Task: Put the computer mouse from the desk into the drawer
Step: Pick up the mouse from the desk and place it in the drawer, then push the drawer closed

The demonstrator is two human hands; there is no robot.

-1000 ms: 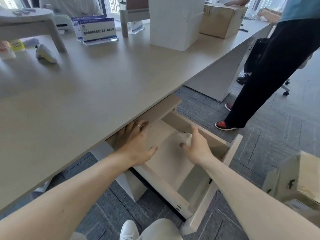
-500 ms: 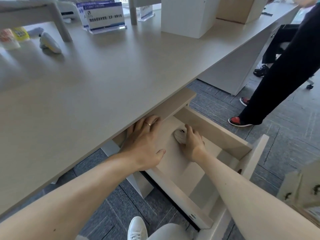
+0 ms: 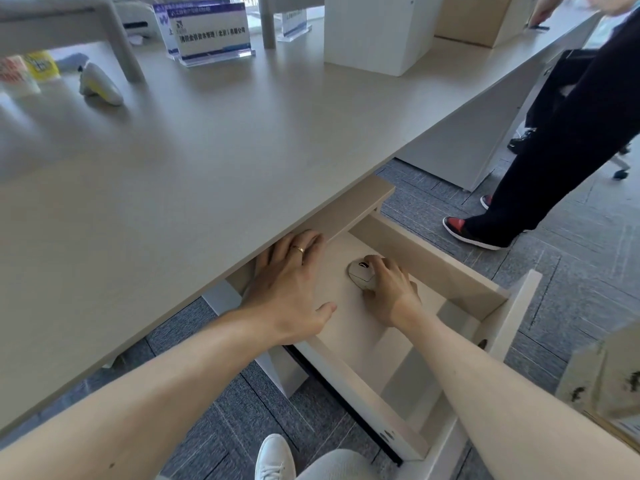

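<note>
A pale beige drawer [image 3: 446,271] stands pulled out from under the desk [image 3: 214,150]. A white computer mouse [image 3: 360,274] rests on the drawer floor near its back. My right hand [image 3: 391,292] lies over the mouse with fingers curled around it. My left hand [image 3: 291,289], with a ring on one finger, is spread flat at the drawer's left edge just under the desk's rim, holding nothing.
Another person's dark trouser leg and red-black shoe [image 3: 464,230] stand right of the drawer. On the desk sit sign holders [image 3: 211,29], a white box [image 3: 377,29], a cardboard box [image 3: 481,15] and a white-yellow gadget [image 3: 98,84]. My white shoe [image 3: 275,459] is below.
My right hand carried the mouse from mid-air over the drawer down and back onto the drawer floor. My left hand stayed at the drawer's left edge. The view tilted slightly.
</note>
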